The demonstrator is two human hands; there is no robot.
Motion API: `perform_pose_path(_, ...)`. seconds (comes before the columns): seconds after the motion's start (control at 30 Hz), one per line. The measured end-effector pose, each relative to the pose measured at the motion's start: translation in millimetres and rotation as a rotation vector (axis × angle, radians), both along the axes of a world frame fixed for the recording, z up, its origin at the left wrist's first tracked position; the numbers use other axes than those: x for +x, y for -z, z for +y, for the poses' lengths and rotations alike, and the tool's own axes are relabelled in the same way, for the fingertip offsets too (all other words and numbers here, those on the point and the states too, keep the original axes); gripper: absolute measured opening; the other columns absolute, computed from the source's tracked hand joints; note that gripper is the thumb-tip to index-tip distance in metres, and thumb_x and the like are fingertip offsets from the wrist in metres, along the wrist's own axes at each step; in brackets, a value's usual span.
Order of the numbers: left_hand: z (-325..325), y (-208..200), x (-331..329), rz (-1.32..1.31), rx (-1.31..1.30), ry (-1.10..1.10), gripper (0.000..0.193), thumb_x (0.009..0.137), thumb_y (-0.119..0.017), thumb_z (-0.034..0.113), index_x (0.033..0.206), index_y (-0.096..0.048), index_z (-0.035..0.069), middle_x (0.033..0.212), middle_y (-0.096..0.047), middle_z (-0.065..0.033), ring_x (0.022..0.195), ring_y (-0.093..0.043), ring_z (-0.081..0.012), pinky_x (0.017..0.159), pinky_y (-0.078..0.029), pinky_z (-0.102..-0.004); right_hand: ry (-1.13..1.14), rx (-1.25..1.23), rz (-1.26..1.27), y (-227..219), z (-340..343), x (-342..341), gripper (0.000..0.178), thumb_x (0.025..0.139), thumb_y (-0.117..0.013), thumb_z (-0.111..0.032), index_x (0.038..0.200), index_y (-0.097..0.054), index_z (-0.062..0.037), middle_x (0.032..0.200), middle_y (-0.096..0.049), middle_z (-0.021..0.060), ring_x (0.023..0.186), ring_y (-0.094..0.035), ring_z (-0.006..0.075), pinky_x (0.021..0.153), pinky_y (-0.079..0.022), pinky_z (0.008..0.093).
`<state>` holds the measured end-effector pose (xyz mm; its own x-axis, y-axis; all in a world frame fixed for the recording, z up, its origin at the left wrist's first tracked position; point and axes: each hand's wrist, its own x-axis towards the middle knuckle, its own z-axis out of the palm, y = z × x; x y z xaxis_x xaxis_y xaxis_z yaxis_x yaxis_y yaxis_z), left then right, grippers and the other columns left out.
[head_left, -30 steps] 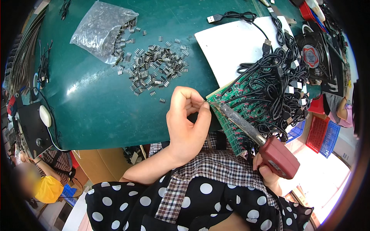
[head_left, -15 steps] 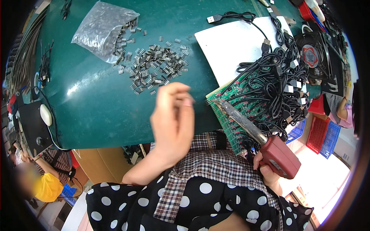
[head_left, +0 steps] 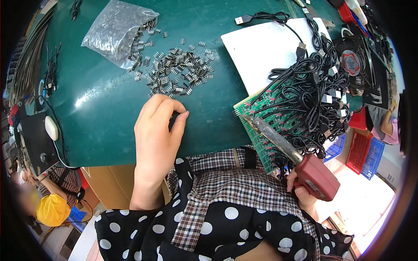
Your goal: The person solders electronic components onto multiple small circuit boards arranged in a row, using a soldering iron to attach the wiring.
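- Your right hand, at the lower right of the frame, grips the red handle of the soldering iron; its tip lies on the green board.
- Your left hand, at centre, hovers over the green mat, fingertips curled loosely together; whether they pinch anything, you cannot tell.
- Just above it lies the pile of small metal parts.
- Black cables cover the board at right.
- A clear bag lies upper left.
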<state>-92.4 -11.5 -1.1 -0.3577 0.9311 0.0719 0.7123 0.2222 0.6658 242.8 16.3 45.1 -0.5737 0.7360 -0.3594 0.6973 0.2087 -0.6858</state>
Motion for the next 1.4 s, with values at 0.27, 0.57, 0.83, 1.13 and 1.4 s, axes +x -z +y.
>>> perform_pose_path(0.27, -3.6, 6.5, 19.2, -0.537, 0.106, -0.14, 0.019, 0.074, -0.061, -0.006, 0.092, -0.062, -0.002, 0.077, -0.06, -0.0083, 0.07, -0.059, -0.0131, 0.064, -0.048, -0.0221, 0.228, -0.157, 0.23, 3.4, 1.5, -3.8, 0.035, 0.062, -0.069, 0.001, 0.096, -0.061, -0.0046, 0.097, -0.06, 0.0127, 0.091, -0.059, 0.0248, 0.075, -0.046, 0.0317)
perform_pose_path(0.57, -5.5, -0.6, 28.3, -1.12, 0.021, -0.246, 0.008, 0.078, -0.058, -0.007, 0.085, -0.061, -0.005, 0.085, -0.059, -0.0069, 0.076, -0.06, -0.0117, 0.068, -0.05, -0.021, 0.074, 0.043, 0.048, 9.7, -5.5, 7.8, 0.037, 0.063, -0.069, -0.001, 0.099, -0.06, -0.0038, 0.098, -0.061, 0.0134, 0.095, -0.057, 0.025, 0.075, -0.047, 0.0325)
perform_pose_path(0.83, 2.3, 6.3, 27.3, 0.03, 0.154, -0.02, 0.017, 0.074, -0.056, -0.005, 0.09, -0.061, 0.0, 0.081, -0.056, -0.009, 0.071, -0.052, -0.0202, 0.062, -0.041, -0.028, 0.301, -0.505, 0.506, 3.1, 2.3, 0.0, 0.056, 0.066, -0.067, 0.0, 0.116, -0.043, 0.0063, 0.097, -0.061, 0.0126, 0.092, -0.058, 0.0194, 0.079, -0.045, 0.0296)
perform_pose_path(1.13, -7.5, 7.1, 27.3, -0.384, 0.138, -0.161, 0.015, 0.073, -0.058, -0.006, 0.086, -0.062, 0.001, 0.078, -0.055, -0.0091, 0.071, -0.054, -0.0219, 0.061, -0.044, -0.0285, 0.17, -0.28, 0.319, 10.5, -2.7, 7.4, 0.059, 0.069, -0.068, -0.002, 0.119, -0.04, 0.0055, 0.107, -0.055, 0.0167, 0.088, -0.058, 0.0197, 0.079, -0.046, 0.0307)
perform_pose_path(1.4, -10.5, 9.4, 23.9, 0.214, 0.119, 0.022, 0.024, 0.062, -0.06, -0.005, 0.085, -0.063, 0.002, 0.079, -0.053, -0.0061, 0.07, -0.05, -0.0213, 0.062, -0.042, -0.0316, 0.45, -0.361, 0.535, -4.0, 1.6, -33.3, 0.064, 0.075, -0.068, -0.037, 0.114, -0.04, 0.0062, 0.091, -0.055, 0.0153, 0.051, -0.048, 0.0138, 0.044, -0.039, 0.0223)
